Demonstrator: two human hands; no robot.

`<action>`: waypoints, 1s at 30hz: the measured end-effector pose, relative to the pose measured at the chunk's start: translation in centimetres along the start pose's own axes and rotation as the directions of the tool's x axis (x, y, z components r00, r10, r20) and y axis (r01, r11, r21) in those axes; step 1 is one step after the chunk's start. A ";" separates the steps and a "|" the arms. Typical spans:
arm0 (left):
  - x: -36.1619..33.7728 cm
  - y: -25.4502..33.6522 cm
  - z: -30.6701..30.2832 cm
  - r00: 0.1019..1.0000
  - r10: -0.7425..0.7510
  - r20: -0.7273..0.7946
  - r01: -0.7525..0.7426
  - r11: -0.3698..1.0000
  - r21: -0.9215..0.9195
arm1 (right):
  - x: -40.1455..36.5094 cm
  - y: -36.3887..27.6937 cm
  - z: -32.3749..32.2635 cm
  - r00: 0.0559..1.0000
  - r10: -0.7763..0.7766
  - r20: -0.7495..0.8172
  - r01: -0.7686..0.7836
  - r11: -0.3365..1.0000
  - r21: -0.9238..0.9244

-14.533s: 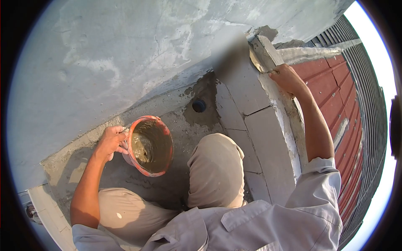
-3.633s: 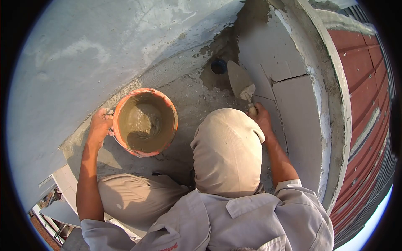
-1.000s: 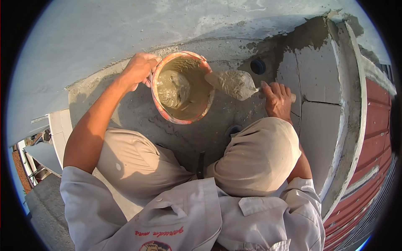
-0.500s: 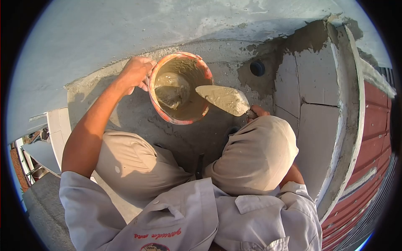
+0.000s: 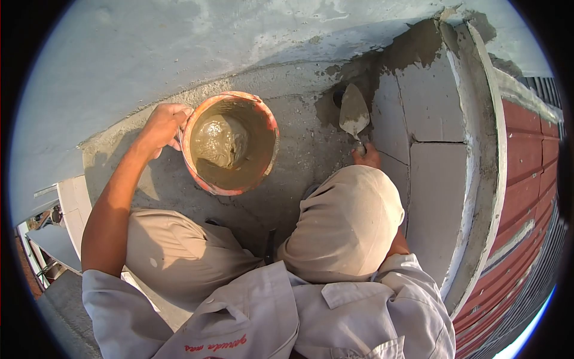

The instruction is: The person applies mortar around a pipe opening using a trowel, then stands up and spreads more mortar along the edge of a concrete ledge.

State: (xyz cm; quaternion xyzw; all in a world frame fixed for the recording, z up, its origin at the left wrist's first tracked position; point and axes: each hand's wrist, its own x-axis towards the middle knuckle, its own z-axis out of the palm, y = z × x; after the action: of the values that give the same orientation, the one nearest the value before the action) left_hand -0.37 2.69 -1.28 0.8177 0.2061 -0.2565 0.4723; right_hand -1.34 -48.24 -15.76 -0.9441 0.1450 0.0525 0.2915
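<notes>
My left hand (image 5: 166, 128) is closed on the handle at the left side of an orange, mortar-smeared bucket (image 5: 270, 119). Wet grey mortar (image 5: 220, 142) lies in the bottom of the bucket. Beyond my right knee, my right hand (image 5: 368, 157) grips the handle of a pointed trowel (image 5: 354, 112), partly hidden by the knee. The trowel's blade points away from me, over the floor beside the block wall, and partly covers a dark round pipe opening (image 5: 338, 97). A thin grey film of mortar coats the blade.
Pale blocks (image 5: 439, 197) form a low wall on my right, edged by a concrete ledge (image 5: 487, 197). Dark wet mortar (image 5: 412, 48) covers the far corner. A grey wall (image 5: 149, 54) rises ahead. Red metal sheeting (image 5: 526, 179) lies beyond the ledge.
The trowel has swung from beside the bucket to the pipe opening, and its mound of mortar is gone from the blade. The bucket appears lower and farther left as the view shifts.
</notes>
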 end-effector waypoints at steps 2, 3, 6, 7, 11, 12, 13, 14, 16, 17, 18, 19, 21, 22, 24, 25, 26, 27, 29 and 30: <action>0.2 -0.2 -0.1 1.000 -0.014 0.005 0.014 1.000 -0.015 | -0.3 0.3 1.2 0.997 -0.028 -0.066 0.027 1.000 -0.007; 0.3 -0.2 -0.1 1.000 -0.020 0.008 0.020 1.000 -0.024 | -0.4 0.3 1.6 0.994 -0.041 -0.101 0.041 0.999 -0.012; 0.4 0.0 0.0 1.000 -0.003 0.015 0.003 1.000 -0.028 | 0.2 0.2 2.2 0.999 -0.012 0.046 0.015 0.997 -0.071; 0.4 0.0 0.1 1.000 -0.006 0.010 0.006 1.000 -0.028 | 0.1 0.4 2.4 0.999 -0.013 0.032 0.015 0.997 -0.074; 0.0 0.1 0.2 1.000 -0.022 -0.002 0.022 0.999 -0.029 | -0.5 1.0 2.8 1.000 -0.014 0.000 0.014 0.998 -0.063; -0.1 0.3 0.2 1.000 -0.023 -0.004 0.023 0.999 -0.032 | -0.4 1.1 2.7 1.000 -0.016 -0.006 0.015 0.998 -0.056; 0.0 0.1 0.1 1.000 -0.020 -0.007 0.020 0.999 -0.036 | -0.7 0.0 2.1 1.000 0.003 -0.016 -0.004 0.999 -0.040; 0.2 -0.2 0.1 1.000 -0.018 -0.009 0.018 0.999 -0.038 | -1.2 -1.1 1.6 0.999 0.023 -0.025 -0.023 0.999 -0.024; 0.4 -0.4 -0.1 1.000 -0.012 -0.001 0.012 0.999 -0.041 | -1.3 -1.3 1.6 0.999 0.039 0.004 -0.038 0.998 -0.055; 0.4 -0.4 -0.2 1.000 -0.007 0.008 0.007 0.999 -0.042 | -0.7 -0.3 2.1 0.999 0.034 0.042 -0.030 0.994 -0.102; 0.4 -0.3 -0.2 1.000 -0.001 0.015 0.002 0.999 -0.044 | -0.4 -0.3 2.2 0.996 0.029 0.079 -0.017 0.989 -0.147; 0.4 -0.2 -0.2 1.000 -0.006 0.007 0.007 0.999 -0.051 | -0.6 -0.3 2.2 0.999 0.014 0.046 -0.008 0.991 -0.135; 0.2 -0.1 0.1 1.000 -0.024 -0.015 0.023 0.997 -0.070 | -1.4 -0.3 2.0 1.000 -0.021 -0.014 0.019 0.994 -0.112; 0.1 -0.4 0.1 1.000 -0.026 -0.001 0.026 0.998 -0.059 | -2.4 -1.9 0.9 1.000 0.016 -0.016 -0.017 0.996 -0.087; 0.5 -0.6 -0.2 1.000 -0.016 0.021 0.016 0.999 -0.037 | -3.5 -5.0 -1.3 0.996 0.086 -0.031 -0.087 0.996 -0.032; 0.4 -0.6 -0.2 1.000 -0.016 0.018 0.016 0.999 -0.042 | -3.4 -4.9 -1.2 0.996 0.084 -0.018 -0.085 0.994 -0.063; 0.4 -0.5 -0.2 1.000 -0.015 0.016 0.015 0.999 -0.045 | -3.4 -4.8 -1.1 0.996 0.084 -0.006 -0.085 0.992 -0.092; 0.4 -0.3 -0.2 1.000 -0.013 0.014 0.014 0.999 -0.047 | -3.5 -4.5 -0.8 0.996 0.086 0.006 -0.085 0.989 -0.121; 0.1 0.0 0.0 1.000 -0.022 0.001 0.022 0.999 -0.042 | -1.3 0.0 0.5 0.989 0.032 0.144 -0.004 0.982 -0.191; 0.1 0.2 0.0 1.000 -0.025 -0.008 0.025 0.999 -0.039 | -0.4 1.4 1.1 0.977 0.007 0.212 0.040 0.975 -0.219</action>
State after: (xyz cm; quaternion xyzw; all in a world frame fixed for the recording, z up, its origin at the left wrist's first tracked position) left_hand -0.17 2.59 -1.22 0.8068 0.2234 -0.2548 0.4840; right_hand -2.12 -48.64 -17.29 -0.9610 0.0984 0.1660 0.1982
